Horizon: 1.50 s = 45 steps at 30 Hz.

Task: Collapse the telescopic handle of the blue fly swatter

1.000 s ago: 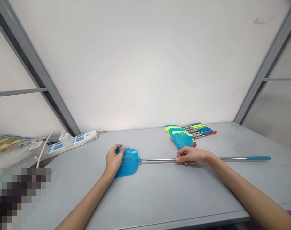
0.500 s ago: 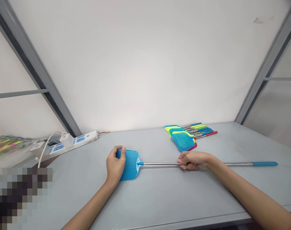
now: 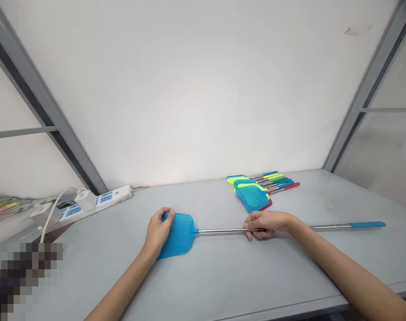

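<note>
Two hands [image 3: 159, 232] [image 3: 266, 224], one swatter [image 3: 178, 236], five-odd swatters [image 3: 252, 197]

Item: left forearm [image 3: 122, 281], bare, slender, narrowing to the wrist, running out past the lower frame edge. Item: right forearm [image 3: 350, 267], likewise bare and slender, running out past the lower right corner. Item: left hand [image 3: 159, 232] and right hand [image 3: 266, 225], both bare, slim-fingered, smooth-backed. Fingernails short; finer detail too small to tell.
</note>
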Each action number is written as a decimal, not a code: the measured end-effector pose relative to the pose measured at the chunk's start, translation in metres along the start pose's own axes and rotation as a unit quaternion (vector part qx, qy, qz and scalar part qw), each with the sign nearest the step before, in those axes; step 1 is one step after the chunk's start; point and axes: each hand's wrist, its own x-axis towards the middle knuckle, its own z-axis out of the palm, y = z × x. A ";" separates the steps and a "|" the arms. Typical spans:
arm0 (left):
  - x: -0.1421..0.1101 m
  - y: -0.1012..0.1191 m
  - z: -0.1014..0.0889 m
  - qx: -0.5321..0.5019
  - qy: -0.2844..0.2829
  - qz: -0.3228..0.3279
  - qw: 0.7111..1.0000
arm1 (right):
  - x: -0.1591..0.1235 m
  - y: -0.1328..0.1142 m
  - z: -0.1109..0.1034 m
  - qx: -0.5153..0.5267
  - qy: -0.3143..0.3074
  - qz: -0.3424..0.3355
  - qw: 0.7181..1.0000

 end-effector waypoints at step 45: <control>-0.009 0.018 -0.002 -0.022 0.027 0.037 0.999 | 0.003 -0.006 0.016 0.027 -0.006 -0.043 0.999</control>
